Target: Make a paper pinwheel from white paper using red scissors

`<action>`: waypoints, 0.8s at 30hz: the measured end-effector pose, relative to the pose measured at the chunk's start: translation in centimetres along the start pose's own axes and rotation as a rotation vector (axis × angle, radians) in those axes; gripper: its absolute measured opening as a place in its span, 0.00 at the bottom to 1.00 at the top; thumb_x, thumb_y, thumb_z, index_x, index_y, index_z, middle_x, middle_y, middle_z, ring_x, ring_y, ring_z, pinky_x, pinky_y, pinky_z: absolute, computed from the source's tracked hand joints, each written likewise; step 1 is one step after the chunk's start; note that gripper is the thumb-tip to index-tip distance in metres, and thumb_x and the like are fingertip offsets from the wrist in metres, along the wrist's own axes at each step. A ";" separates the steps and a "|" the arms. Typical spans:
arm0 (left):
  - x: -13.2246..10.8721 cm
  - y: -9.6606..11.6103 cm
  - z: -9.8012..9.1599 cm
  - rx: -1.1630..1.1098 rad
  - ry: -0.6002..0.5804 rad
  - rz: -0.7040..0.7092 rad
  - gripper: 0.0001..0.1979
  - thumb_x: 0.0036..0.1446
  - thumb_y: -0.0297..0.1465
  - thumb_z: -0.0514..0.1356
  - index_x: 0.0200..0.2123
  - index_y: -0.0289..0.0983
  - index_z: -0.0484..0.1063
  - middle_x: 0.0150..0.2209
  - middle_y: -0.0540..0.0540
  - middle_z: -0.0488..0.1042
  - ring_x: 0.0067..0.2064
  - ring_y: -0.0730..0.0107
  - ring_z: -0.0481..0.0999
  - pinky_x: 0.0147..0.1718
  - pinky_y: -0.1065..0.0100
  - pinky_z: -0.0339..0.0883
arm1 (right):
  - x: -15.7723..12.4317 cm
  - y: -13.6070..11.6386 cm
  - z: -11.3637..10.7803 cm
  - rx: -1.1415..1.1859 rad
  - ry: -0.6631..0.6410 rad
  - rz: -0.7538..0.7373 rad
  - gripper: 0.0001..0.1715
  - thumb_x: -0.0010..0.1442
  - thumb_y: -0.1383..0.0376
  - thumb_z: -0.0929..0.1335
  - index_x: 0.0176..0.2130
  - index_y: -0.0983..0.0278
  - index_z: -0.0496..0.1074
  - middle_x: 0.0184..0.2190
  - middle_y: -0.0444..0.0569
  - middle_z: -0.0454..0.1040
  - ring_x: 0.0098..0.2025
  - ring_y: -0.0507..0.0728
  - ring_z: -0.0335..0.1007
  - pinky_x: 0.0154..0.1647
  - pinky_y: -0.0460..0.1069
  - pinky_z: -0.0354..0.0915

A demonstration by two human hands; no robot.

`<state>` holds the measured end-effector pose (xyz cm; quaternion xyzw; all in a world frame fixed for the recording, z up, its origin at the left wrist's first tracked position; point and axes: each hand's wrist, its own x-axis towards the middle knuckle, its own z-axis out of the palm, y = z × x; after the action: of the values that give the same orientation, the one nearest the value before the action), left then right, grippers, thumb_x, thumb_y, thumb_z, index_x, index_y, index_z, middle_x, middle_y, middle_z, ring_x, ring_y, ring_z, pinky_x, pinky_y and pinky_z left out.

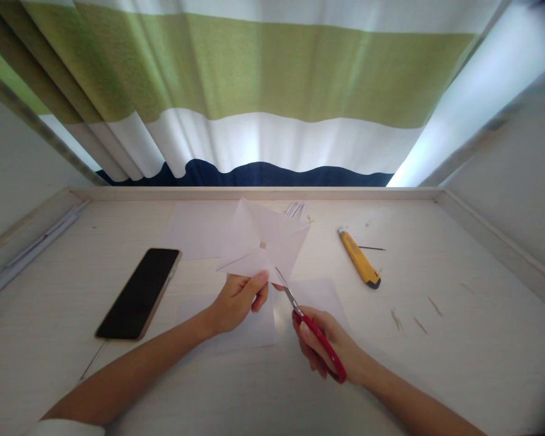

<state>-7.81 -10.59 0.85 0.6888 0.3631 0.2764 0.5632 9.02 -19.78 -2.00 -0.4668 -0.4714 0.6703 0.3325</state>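
My left hand [241, 298] pinches the near edge of a white paper square [272, 227] between thumb and fingers. Crease or cut lines run from the paper's corners toward its middle, where a small square hole or mark shows. Red-handled scissors [323, 345] are gripped in my right hand [329, 342]. Their blades reach the paper's near right corner, one blade lying over it, close to my left fingertips. More white sheets [249, 330] lie flat on the table beneath both hands.
A black phone [138, 293] lies to the left. On the right are a yellow box cutter [358, 257], a thin dark stick [372, 247] and several wood shavings [420, 325]. Paper strips [296, 210] sit behind the held paper, near the back ledge [254, 193] below a striped curtain [263, 72].
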 end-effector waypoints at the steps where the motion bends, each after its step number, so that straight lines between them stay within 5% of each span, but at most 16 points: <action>1: 0.0 0.0 0.0 0.000 0.000 -0.002 0.25 0.58 0.38 0.43 0.11 0.36 0.58 0.13 0.53 0.57 0.18 0.77 0.57 0.26 0.73 0.58 | 0.0 0.0 0.0 0.005 -0.012 -0.002 0.21 0.54 0.48 0.60 0.28 0.63 0.56 0.13 0.35 0.58 0.10 0.44 0.51 0.08 0.38 0.50; 24: -0.3 0.0 0.5 -0.002 -0.031 -0.043 0.25 0.58 0.39 0.43 0.11 0.37 0.57 0.13 0.53 0.56 0.18 0.77 0.57 0.25 0.74 0.58 | 0.1 -0.2 -0.1 -0.023 -0.029 -0.044 0.25 0.52 0.44 0.59 0.27 0.64 0.55 0.15 0.36 0.55 0.13 0.43 0.51 0.11 0.39 0.51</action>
<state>-7.55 -11.11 0.74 0.6843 0.3689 0.2539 0.5755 9.09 -19.56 -1.84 -0.4506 -0.4940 0.6639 0.3348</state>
